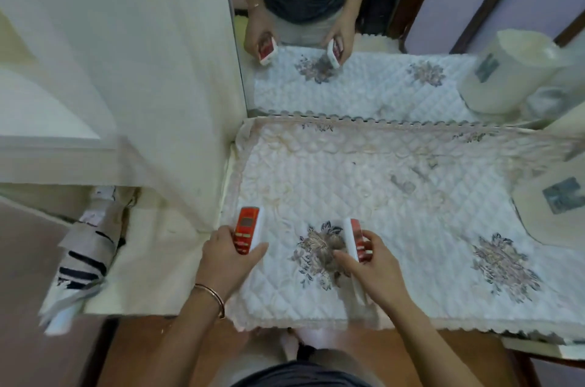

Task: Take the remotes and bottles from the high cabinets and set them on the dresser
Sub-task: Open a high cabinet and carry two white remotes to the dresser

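Grips a red remote (247,230) in the left hand (228,258) and a second remote (355,239) in the right hand (378,265), lower centre, apparently mid set-down; next needs both laid flat on the dresser (427,260), then released.

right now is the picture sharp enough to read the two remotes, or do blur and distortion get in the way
In the head view the left remote and right remote are soft but recognisable, their labels unreadable; the head view smears the white jar and the striped bundle near its edges; the head view's wide lens bends the dresser cloth; light is even, without glare.
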Available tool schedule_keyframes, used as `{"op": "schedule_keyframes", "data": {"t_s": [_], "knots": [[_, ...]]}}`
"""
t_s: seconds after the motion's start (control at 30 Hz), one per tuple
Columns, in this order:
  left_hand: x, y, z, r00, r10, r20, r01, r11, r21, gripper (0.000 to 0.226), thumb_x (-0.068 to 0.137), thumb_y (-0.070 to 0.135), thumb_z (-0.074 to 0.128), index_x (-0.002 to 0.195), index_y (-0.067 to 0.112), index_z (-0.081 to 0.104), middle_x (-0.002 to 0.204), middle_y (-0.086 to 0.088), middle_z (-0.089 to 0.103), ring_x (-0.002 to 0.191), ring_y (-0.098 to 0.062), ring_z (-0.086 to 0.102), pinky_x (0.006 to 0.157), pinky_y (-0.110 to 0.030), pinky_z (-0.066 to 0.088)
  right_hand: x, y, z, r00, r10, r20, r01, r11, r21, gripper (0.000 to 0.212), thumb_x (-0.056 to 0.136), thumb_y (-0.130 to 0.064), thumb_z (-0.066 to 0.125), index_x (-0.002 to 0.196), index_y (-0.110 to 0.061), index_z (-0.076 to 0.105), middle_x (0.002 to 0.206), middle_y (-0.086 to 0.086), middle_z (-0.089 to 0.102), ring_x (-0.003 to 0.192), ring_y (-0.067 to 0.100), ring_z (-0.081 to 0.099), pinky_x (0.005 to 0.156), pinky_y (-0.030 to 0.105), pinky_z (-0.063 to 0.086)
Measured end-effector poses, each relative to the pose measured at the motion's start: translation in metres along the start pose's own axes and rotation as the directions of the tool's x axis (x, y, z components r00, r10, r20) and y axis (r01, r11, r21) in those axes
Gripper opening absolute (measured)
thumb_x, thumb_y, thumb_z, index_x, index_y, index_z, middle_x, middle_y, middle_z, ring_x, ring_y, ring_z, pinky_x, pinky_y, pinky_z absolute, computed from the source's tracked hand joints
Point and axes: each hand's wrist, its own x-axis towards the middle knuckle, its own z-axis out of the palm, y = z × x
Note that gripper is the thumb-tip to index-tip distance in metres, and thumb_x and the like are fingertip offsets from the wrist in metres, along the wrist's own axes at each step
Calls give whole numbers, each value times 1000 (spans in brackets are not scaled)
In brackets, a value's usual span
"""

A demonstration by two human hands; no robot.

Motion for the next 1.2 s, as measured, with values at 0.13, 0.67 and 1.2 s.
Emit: {"op": "schedule_keyframes", "data": {"t_s": [0.13, 0.67, 1.2], "knots": [[34, 19, 4, 995, 98, 15, -99, 981, 164, 69, 67, 53, 69, 113, 7, 50, 109, -11, 60, 101, -28, 57, 87, -37, 48, 27, -34, 27, 1000, 19, -15, -21, 989, -145, 64, 72, -53, 67, 124, -23, 45, 101, -6, 58, 92, 17, 60, 79, 33, 52], [44, 17, 12, 989, 86, 123, -132, 891, 434, 54, 76, 44, 57, 112, 6, 43, 117, -12, 49, 105, -30, 53, 84, -37, 46, 54, -37, 59, 999, 33, -4, -32, 894, -446, 77, 79, -49, 61, 140, -14, 28, 133, 5, 40, 122, 25, 42, 90, 40, 47], [46, 24, 16, 985, 130, 115, -162, 929, 333, 48, 85, 43, 52, 115, 8, 43, 116, -10, 47, 95, -31, 59, 78, -40, 51, 56, -52, 81, 996, -35, 79, 65, 906, -419, 73, 76, -52, 63, 129, -11, 34, 125, 6, 42, 113, 25, 51, 87, 39, 51]]}}
